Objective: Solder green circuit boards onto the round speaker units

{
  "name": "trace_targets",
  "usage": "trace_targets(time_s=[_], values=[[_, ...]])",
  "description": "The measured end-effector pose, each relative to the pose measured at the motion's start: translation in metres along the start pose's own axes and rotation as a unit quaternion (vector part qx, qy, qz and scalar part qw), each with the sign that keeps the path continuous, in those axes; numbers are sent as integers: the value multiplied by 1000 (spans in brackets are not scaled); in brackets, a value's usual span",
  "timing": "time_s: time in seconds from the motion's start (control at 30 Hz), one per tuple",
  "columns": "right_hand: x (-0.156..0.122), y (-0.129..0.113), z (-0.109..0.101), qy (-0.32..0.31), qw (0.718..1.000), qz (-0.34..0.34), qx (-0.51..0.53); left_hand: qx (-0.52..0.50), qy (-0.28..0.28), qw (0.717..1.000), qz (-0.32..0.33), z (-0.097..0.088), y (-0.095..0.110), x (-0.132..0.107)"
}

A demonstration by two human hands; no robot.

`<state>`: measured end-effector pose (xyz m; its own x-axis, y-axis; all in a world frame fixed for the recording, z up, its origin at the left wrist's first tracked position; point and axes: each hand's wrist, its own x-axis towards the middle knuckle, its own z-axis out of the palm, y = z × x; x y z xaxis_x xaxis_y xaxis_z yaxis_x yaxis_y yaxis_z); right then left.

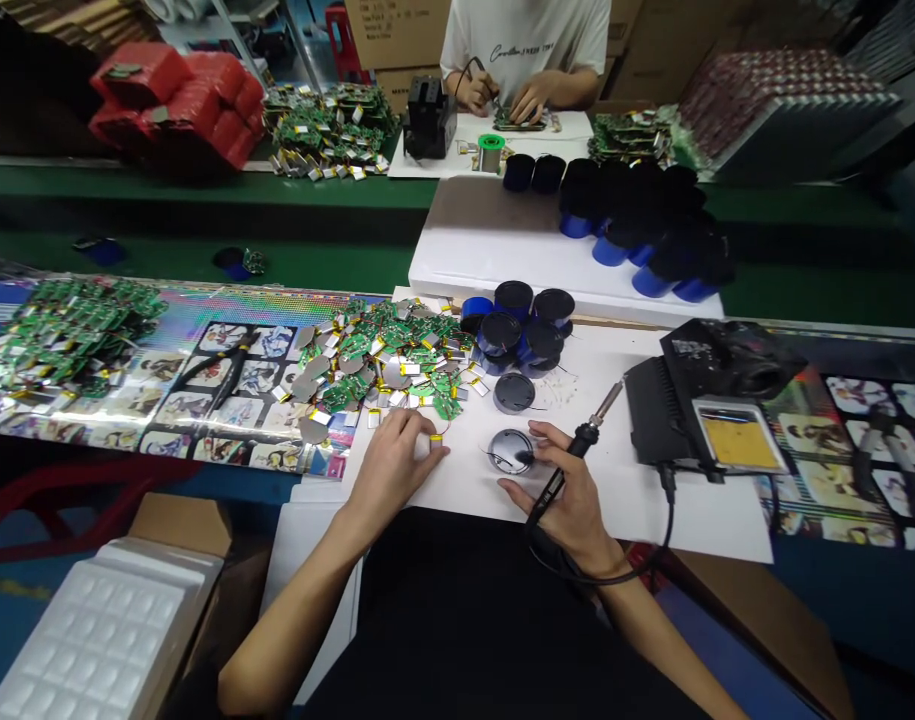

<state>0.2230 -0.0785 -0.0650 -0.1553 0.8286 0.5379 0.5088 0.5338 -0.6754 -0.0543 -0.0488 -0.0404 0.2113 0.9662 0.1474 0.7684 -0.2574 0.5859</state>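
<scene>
Gripping a black soldering iron (578,440) like a pen, the right hand (569,495) touches a round silver metal disc (511,452) on white paper (614,490), while the left hand (389,470) pinches a small yellow battery (436,438).

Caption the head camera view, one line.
Right hand holds soldering iron at a round silver disc, left hand near circuit boards.

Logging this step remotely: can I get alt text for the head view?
The right hand holds a soldering iron beside a round silver disc on white paper; the left hand rests by a heap of small green circuit boards.
</scene>
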Motion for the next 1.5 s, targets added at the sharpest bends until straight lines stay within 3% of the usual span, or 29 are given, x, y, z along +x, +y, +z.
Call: trace_targets(time_s=[0.1,0.23,0.3,0.4,0.53,0.6,0.67,0.77,0.83,0.9,0.97,1.03,1.1,1.13,1.27,1.33,1.4,1.5], values=[[2,-7,-5,27,1000,-3,-3,-107,-45,992,-58,-13,5,6],[10,-22,-5,57,998,-3,24,-289,-24,951,-102,-29,19,12],[16,-29,-2,52,998,1,46,-367,-45,924,-93,-32,29,14],[28,-36,-3,12,998,-32,56,-462,-122,876,-63,-35,45,18],[39,-44,-16,-43,993,-98,42,-554,-231,800,-23,-37,56,28],[40,-49,-24,-49,993,-96,47,-573,-253,780,-11,-36,58,36],[36,-52,-29,-31,995,-79,56,-568,-243,786,-3,-32,62,44],[29,-55,-29,25,996,-7,89,-522,-180,834,9,-20,73,55],[26,-56,-25,74,987,64,127,-449,-95,888,32,-12,81,60],[25,-55,-21,126,972,115,160,-352,26,934,50,-7,87,61],[26,-55,-17,161,962,136,175,-293,88,951,41,-5,90,58],[26,-53,-13,175,958,137,180,-335,20,942,1,-5,91,51],[25,-51,-9,179,957,134,186,-414,-91,904,-47,-4,92,44],[23,-49,-8,179,957,132,187,-446,-117,885,-68,-2,93,40],[16,-46,-4,171,958,128,192,-493,-119,855,-112,11,95,36],[15,-46,-7,165,959,127,190,-502,-147,845,-115,14,95,38],[17,-46,-12,150,971,104,152,-492,-169,848,-103,12,95,43],[25,-43,-22,89,994,13,57,-443,-175,877,-61,3,96,52]])
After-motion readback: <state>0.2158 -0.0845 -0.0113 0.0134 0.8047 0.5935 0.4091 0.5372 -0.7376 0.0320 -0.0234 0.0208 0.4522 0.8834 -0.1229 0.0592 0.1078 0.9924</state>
